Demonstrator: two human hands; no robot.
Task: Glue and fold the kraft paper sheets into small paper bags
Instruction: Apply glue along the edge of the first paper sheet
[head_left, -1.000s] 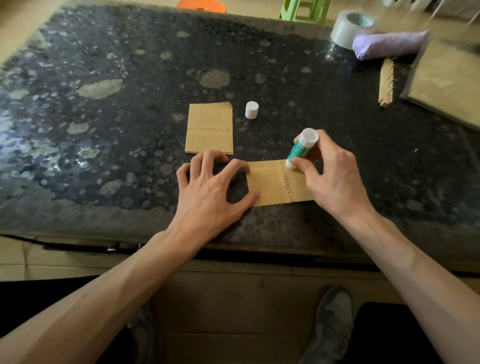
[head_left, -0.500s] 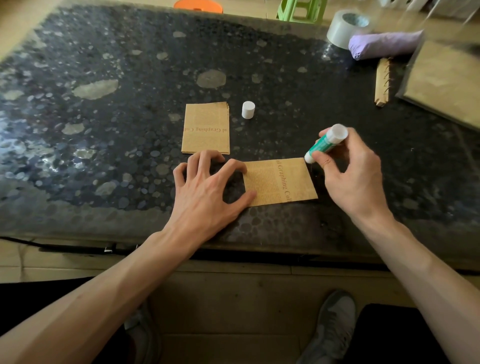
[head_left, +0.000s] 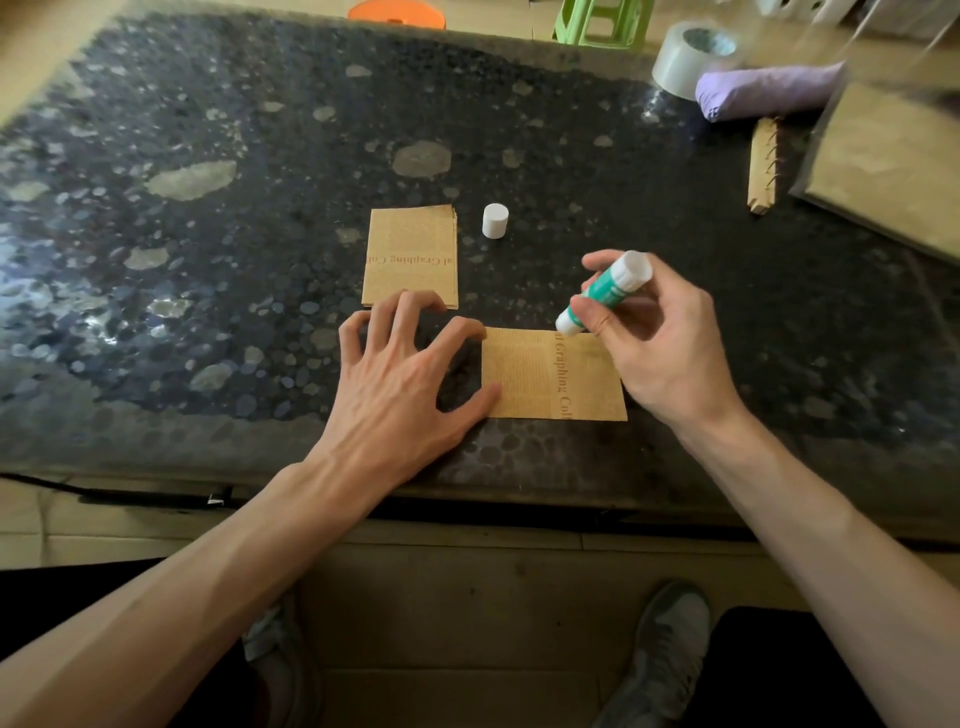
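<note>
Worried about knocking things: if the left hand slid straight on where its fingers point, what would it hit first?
The stack of kraft sheets, right at the fingertips of the left hand; they may already touch its near edge.

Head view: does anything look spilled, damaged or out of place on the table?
Nothing stands out. The kraft sheet lies flat, its left edge pinned by the left hand; the stack is tidy, the white cap upright beside it. The right hand holds the uncapped glue stick; no smears show.
</note>
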